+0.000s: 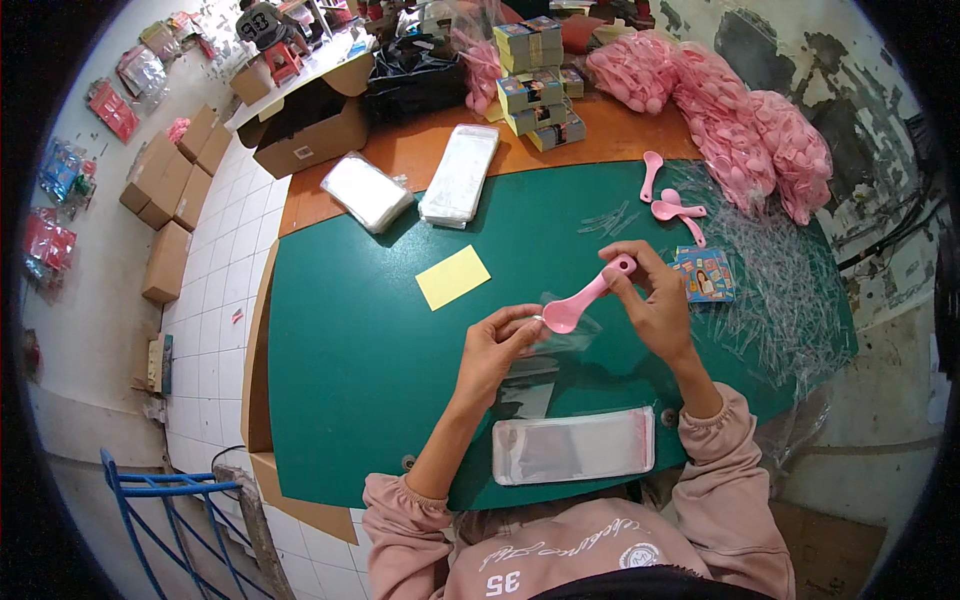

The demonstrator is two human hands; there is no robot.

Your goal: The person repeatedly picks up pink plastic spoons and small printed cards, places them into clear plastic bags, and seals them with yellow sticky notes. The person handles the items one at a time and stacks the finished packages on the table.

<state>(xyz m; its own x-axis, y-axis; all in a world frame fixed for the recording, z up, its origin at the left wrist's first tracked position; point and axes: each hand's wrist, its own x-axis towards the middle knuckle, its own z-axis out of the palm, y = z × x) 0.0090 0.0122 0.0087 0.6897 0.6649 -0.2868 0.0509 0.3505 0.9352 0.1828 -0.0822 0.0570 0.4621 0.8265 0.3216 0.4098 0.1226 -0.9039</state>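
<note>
clear bundles of pink spoons (pixel 715 115) crowd the far right corner, above transparent plastic slivers (pixel 775 305) strewn over the green tabletop (pixel 360 390); a picture-card stack (pixel 708 275) lies just beside the right hand (pixel 655 300), a yellow card (pixel 453 278) beyond the left hand (pixel 495 345), and a clear sleeve stack (pixel 573 447) nearest the person. above the table, right thumb and fingers pinch a pink measuring spoon (pixel 593 291) by its handle; left fingertips close on a clear bag (pixel 580 338) at its bowl.
</note>
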